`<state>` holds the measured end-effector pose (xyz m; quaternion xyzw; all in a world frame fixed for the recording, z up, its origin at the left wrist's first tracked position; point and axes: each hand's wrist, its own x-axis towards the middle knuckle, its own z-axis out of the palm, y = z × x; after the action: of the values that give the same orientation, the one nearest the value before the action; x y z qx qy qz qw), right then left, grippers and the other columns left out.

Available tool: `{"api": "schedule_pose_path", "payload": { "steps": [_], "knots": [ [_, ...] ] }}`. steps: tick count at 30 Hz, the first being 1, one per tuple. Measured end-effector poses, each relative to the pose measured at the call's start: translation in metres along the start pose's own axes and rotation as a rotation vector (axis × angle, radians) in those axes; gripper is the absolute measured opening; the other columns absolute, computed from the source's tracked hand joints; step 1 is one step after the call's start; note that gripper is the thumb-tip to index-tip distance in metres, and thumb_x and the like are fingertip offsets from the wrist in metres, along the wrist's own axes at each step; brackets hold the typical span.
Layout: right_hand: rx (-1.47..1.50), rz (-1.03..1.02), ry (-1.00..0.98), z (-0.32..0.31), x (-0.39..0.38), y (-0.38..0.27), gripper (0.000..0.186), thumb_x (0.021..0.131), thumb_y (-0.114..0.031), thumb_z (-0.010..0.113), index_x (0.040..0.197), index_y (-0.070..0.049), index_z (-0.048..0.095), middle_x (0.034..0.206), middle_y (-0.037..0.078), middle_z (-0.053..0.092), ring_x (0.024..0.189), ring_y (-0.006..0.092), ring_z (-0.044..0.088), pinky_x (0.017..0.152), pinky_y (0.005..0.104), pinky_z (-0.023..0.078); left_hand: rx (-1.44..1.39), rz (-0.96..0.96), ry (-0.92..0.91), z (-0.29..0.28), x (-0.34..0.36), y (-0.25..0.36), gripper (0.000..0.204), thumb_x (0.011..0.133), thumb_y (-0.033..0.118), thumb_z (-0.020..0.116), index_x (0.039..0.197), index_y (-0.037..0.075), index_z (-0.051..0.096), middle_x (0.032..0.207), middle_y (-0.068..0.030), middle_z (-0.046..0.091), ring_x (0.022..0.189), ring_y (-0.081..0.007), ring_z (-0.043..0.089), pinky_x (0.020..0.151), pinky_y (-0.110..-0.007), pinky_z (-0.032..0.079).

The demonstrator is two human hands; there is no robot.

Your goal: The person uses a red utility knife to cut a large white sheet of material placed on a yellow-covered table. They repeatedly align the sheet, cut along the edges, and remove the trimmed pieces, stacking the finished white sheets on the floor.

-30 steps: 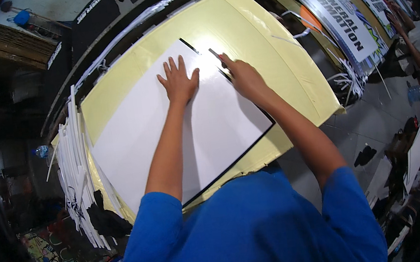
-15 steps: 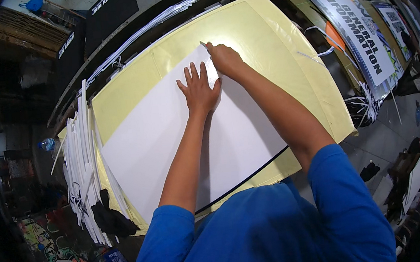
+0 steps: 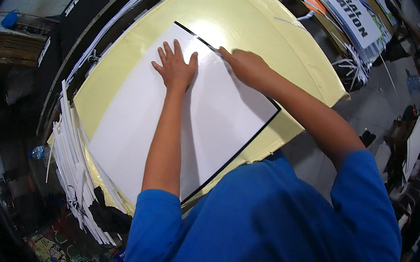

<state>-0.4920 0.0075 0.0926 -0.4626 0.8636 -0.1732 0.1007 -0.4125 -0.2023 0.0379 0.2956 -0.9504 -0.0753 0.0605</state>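
Observation:
A large white sheet (image 3: 133, 134) lies over a yellow-covered work surface (image 3: 259, 18). Dark edging (image 3: 188, 30) shows along its right side and its near side. My left hand (image 3: 177, 69) rests flat on the upper part of the sheet, fingers spread. At the right edge my right hand (image 3: 248, 67) is closed around a cutter knife (image 3: 220, 53), mostly hidden in the fist. Only a small bit of the knife shows by the fingertips, against the dark edge.
A bundle of white strips (image 3: 67, 161) lies along the left side, with a black cloth (image 3: 108, 213) beside it. Printed signboards (image 3: 345, 4) and tied white cords (image 3: 359, 64) are at the right. A plastic bottle (image 3: 37, 152) is at the far left.
My right hand has drawn the knife toward me along the sheet's right edge, where dark edging now shows. My left hand stays flat on the sheet. The whole view has shifted.

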Motion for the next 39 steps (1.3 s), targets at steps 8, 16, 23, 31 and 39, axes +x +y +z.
{"api": "schedule_pose_path", "payload": {
  "steps": [8, 16, 23, 31, 39],
  "knots": [
    [-0.022, 0.216, -0.163, -0.022, -0.229, 0.017, 0.067, 0.088, 0.001, 0.049, 0.151, -0.014, 0.034, 0.101, 0.018, 0.061, 0.083, 0.0372, 0.065, 0.071, 0.0460, 0.053, 0.040, 0.042, 0.066, 0.005, -0.002, -0.001, 0.077, 0.092, 0.057, 0.053, 0.151, 0.009, 0.037, 0.159, -0.0205, 0.028, 0.148, -0.0384, 0.021, 0.114, -0.068, 0.011],
    [0.258, 0.326, 0.193, -0.036, -0.282, 0.035, 0.069, 0.088, -0.006, 0.062, 0.151, -0.010, 0.034, 0.105, 0.019, 0.061, 0.095, 0.0364, 0.063, 0.082, 0.0438, 0.051, 0.010, 0.091, 0.165, 0.002, -0.002, 0.000, 0.074, 0.092, 0.051, 0.056, 0.151, 0.011, 0.036, 0.157, -0.0200, 0.030, 0.147, -0.0384, 0.023, 0.113, -0.068, 0.015],
    [0.245, 0.549, 0.189, 0.002, -0.154, 0.044, 0.093, 0.084, -0.029, 0.075, 0.156, -0.009, 0.020, 0.112, 0.020, 0.059, 0.100, 0.0341, 0.064, 0.085, 0.0413, 0.053, -0.074, 0.332, 0.397, -0.019, -0.036, 0.011, 0.070, 0.089, 0.042, 0.064, 0.147, 0.009, 0.041, 0.154, -0.0206, 0.036, 0.145, -0.0395, 0.028, 0.112, -0.067, 0.020],
    [0.114, 0.510, 0.021, -0.006, -0.139, 0.030, 0.096, 0.082, -0.030, 0.076, 0.156, -0.010, 0.019, 0.108, 0.022, 0.058, 0.094, 0.0392, 0.065, 0.079, 0.0463, 0.055, -0.136, 0.197, -0.014, -0.037, -0.173, 0.007, 0.075, 0.089, 0.043, 0.064, 0.149, 0.008, 0.038, 0.156, -0.0252, 0.028, 0.147, -0.0433, 0.020, 0.114, -0.067, 0.014],
    [0.113, 0.452, 0.205, 0.007, -0.131, 0.075, 0.077, 0.085, -0.017, 0.067, 0.152, -0.011, 0.031, 0.099, 0.028, 0.064, 0.094, 0.0418, 0.066, 0.076, 0.0491, 0.054, -0.079, 0.139, -0.087, -0.028, -0.194, 0.004, 0.073, 0.093, 0.049, 0.057, 0.150, 0.008, 0.038, 0.158, -0.0242, 0.026, 0.149, -0.0404, 0.017, 0.116, -0.064, 0.008]
  ]
}}
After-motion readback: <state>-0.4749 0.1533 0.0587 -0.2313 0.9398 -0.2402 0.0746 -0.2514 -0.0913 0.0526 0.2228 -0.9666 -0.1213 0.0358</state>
